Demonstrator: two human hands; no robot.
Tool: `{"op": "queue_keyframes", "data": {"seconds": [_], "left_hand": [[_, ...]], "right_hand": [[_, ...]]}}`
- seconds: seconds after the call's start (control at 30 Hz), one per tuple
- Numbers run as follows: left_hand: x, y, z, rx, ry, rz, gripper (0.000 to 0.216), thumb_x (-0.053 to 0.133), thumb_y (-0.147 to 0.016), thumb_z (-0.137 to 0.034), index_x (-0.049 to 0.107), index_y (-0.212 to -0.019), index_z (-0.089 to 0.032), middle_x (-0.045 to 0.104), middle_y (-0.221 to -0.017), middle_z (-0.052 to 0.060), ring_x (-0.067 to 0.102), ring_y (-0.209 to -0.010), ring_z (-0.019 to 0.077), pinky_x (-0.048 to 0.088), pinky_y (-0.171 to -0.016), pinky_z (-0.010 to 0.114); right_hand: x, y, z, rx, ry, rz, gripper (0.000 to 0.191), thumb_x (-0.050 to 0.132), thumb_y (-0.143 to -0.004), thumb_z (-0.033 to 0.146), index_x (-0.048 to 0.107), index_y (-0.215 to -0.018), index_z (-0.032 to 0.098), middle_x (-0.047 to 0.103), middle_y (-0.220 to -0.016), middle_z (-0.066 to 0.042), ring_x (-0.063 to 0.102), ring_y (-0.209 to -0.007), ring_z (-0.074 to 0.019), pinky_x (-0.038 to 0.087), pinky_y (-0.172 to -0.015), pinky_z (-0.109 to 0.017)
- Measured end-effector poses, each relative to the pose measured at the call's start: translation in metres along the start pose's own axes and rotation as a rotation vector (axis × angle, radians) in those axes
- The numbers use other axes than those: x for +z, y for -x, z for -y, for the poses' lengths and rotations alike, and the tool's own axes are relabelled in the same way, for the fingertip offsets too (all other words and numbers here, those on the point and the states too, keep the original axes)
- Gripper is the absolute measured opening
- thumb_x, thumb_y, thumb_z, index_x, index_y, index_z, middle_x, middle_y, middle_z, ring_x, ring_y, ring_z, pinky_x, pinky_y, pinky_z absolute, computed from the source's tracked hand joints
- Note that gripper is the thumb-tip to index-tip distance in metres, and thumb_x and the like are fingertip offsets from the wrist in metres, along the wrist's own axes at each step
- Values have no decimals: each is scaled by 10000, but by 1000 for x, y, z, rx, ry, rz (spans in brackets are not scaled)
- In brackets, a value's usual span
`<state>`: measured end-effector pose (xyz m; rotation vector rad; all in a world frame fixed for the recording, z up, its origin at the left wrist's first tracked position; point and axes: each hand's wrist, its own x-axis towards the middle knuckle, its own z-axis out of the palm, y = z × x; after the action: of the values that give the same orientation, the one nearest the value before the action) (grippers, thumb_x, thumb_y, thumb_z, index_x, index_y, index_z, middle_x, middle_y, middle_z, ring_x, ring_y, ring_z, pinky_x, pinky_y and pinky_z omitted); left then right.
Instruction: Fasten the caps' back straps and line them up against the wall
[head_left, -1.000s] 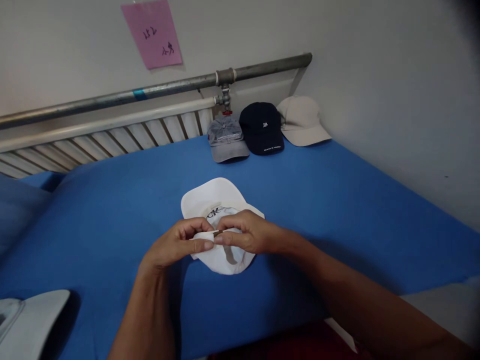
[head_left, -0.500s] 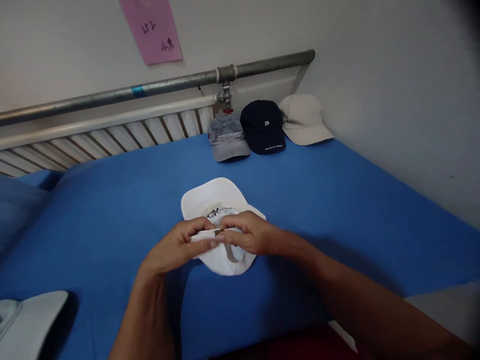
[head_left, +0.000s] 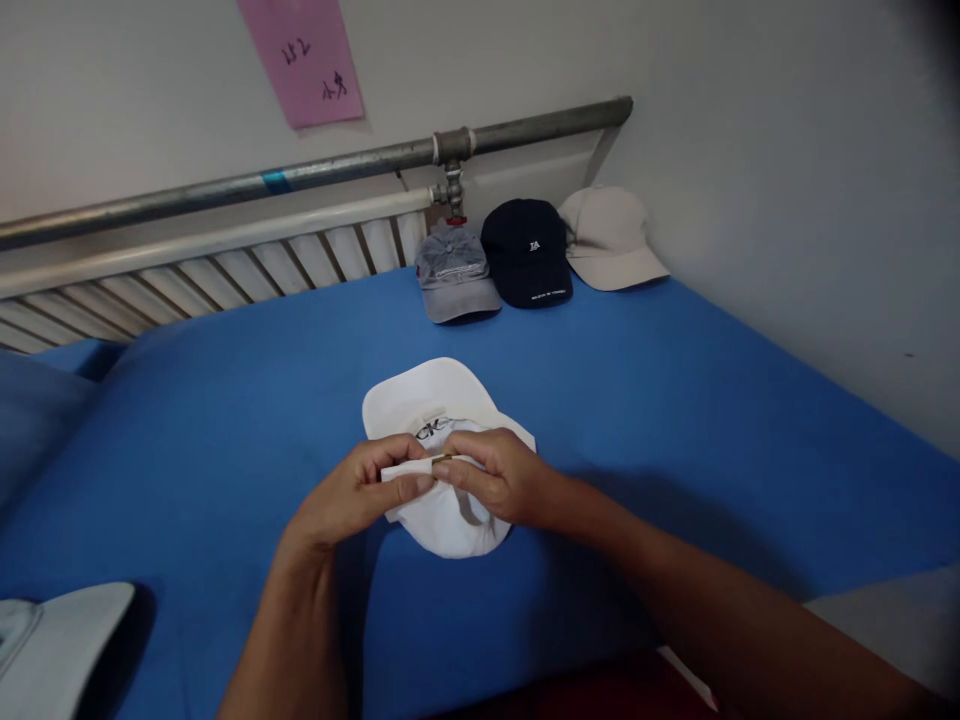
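Observation:
A white baseball cap [head_left: 431, 388] lies on the blue surface with its brim pointing away from me and its inside partly showing. Dark lettering is visible inside the crown, partly covered by my fingers. My left hand [head_left: 367, 485] pinches the left part of the cap's back strap between thumb and fingers. On the other side of a small brass-coloured buckle [head_left: 442, 458], my right hand [head_left: 499, 472] is closed on the strap and buckle. Both thumbs nearly meet there. The back opening of the cap shows below the right fingers.
Grey [head_left: 455, 275], navy [head_left: 527, 252] and beige [head_left: 611, 238] caps stand in a row against the wall. A pale cap [head_left: 64, 650] is cut off at the lower left. Behind the blue surface [head_left: 247, 400] run a white radiator [head_left: 300, 250] and a metal pipe [head_left: 352, 160].
The right fingers have shifted slightly on the strap by the buckle, and the cap has moved a little towards me. Both hands keep their hold.

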<state>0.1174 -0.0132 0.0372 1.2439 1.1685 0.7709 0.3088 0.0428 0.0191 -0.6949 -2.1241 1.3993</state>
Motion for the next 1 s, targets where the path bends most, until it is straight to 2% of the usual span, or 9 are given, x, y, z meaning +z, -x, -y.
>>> {"op": "queue_keyframes", "data": {"seconds": [0.13,0.3,0.37,0.5,0.67,0.73,0.83,0.93,1.0], "left_hand": [[-2,1,1,-13,4,-18,250,715,-749,-378,626,-758,-145,495,-612,-28,399,-544,77,308,-498,191],[-6,5,3,-40,2,-37,198,738,-739,-342,684,-838,-179,569,-679,-16,446,-580,83,334,-531,192],[-6,5,2,-31,-11,-12,168,735,-741,-324,706,-829,-184,589,-688,-9,465,-596,94,348,-548,201],[-5,5,3,22,-16,37,186,726,-742,-335,709,-690,-158,549,-602,-8,447,-573,98,339,-540,211],[-16,14,16,58,104,-85,235,759,-689,-391,731,-710,-159,585,-593,4,479,-538,100,347,-510,213],[-21,18,18,148,158,-143,243,774,-662,-405,735,-686,-166,615,-592,16,506,-524,113,362,-496,223],[-22,22,14,376,275,-180,226,744,-692,-416,716,-633,-199,619,-552,7,530,-501,127,386,-486,246],[-19,24,9,574,441,-172,228,694,-745,-421,675,-617,-233,515,-439,-47,452,-405,90,374,-463,249],[-19,24,11,679,526,-111,212,654,-786,-420,669,-660,-250,389,-355,-94,329,-305,45,319,-414,230]], "right_hand": [[-9,0,6,69,-78,39,268,556,-854,348,533,-657,167,494,-634,26,457,-621,-99,348,-580,-233],[-31,4,11,196,-295,83,141,623,-777,267,615,-886,178,510,-604,50,468,-550,-89,367,-530,-221],[-37,6,11,175,-339,73,184,645,-733,213,614,-912,183,514,-606,57,478,-558,-86,375,-541,-217],[-37,7,13,118,-388,17,130,675,-708,206,603,-813,182,503,-607,58,455,-560,-75,360,-543,-208],[-43,8,12,71,-315,-4,137,707,-724,256,614,-784,176,558,-683,31,505,-640,-94,396,-606,-228],[-50,8,11,49,-247,-46,131,701,-739,271,639,-806,178,578,-724,19,520,-690,-108,412,-654,-245],[-59,9,9,45,-208,-105,103,640,-774,244,666,-859,192,630,-818,-5,563,-795,-141,440,-747,-284],[-60,7,4,30,-233,-136,236,523,-769,128,684,-923,205,673,-966,-24,591,-946,-169,444,-872,-331],[-56,5,-1,0,-221,-135,371,476,-743,73,678,-1018,219,668,-1083,-29,584,-1039,-175,424,-944,-356]]}}
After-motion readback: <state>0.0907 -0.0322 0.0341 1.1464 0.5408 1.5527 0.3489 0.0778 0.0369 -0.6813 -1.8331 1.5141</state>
